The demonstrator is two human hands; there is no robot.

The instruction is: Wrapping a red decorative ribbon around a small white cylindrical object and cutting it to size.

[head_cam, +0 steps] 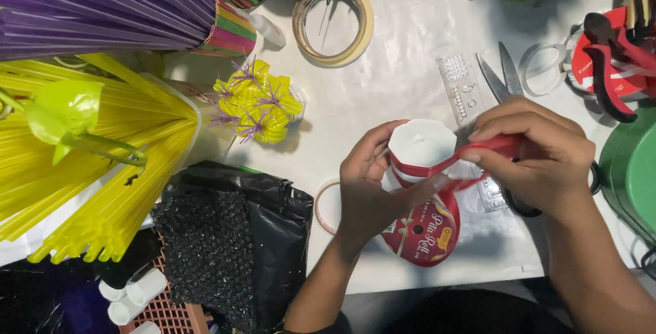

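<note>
My left hand [372,187] grips a white octagonal form [422,144] with red ribbon [437,167] wound around its side, thumb pressing the ribbon near the lower edge. Pinching the free end of that ribbon, my right hand [540,156] pulls it taut just to the right of the form. Below the hands a red ribbon spool [420,235] with a printed label lies on the white table [403,67].
Scissors [502,74] and a clear ruler [465,91] lie behind my right hand. A tape roll [333,26] sits at the top. Yellow straws [96,163], purple straws [102,3], a yellow flower cluster [260,102] and a black bag [239,238] fill the left. Red pliers [611,61] lie right.
</note>
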